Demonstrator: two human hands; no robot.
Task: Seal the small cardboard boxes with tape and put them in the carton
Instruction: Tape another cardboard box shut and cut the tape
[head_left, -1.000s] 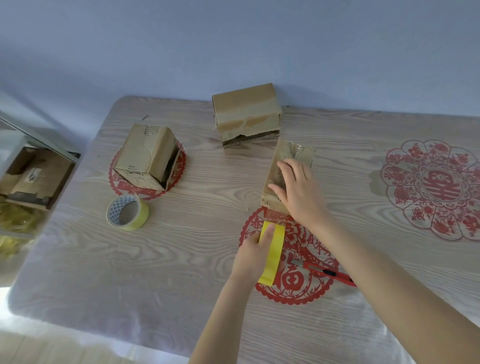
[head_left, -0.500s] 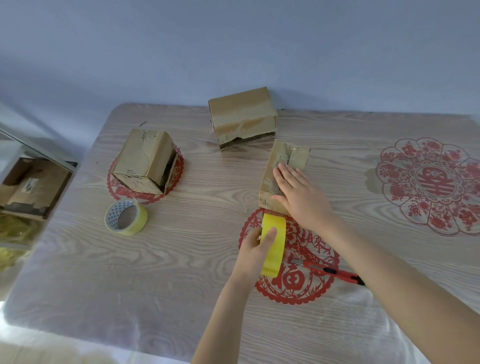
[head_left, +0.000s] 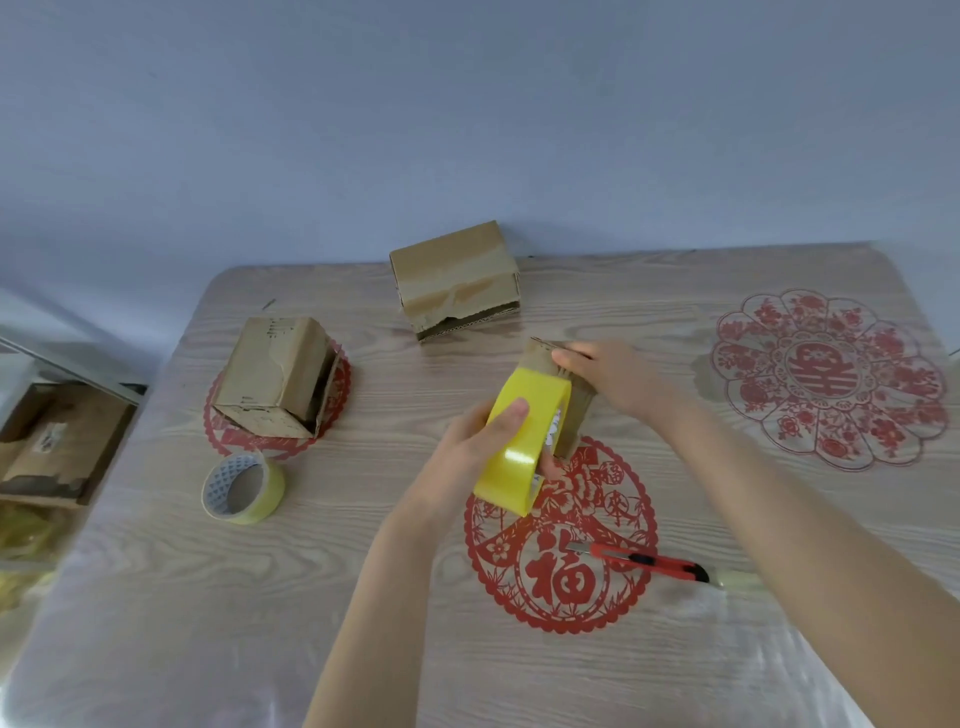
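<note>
Held tape (head_left: 524, 441) higher, before box (head_left: 579, 415)

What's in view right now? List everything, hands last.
table: one, pale wood.
paper-cuts: three, red, left, centre, right.
left box: one, brown, left, on a paper-cut.
far box: one, brown, far middle.
near box: one, brown, centre, under the hands.
yellow tape roll: one, yellow, before the near box.
spare tape roll: one, pale yellow, by the left box.
knife: one, red, across the centre paper-cut's edge.
carton: one, brown, off the table's left.
left hand: grips the yellow tape roll.
right hand: holds the near box.
</note>
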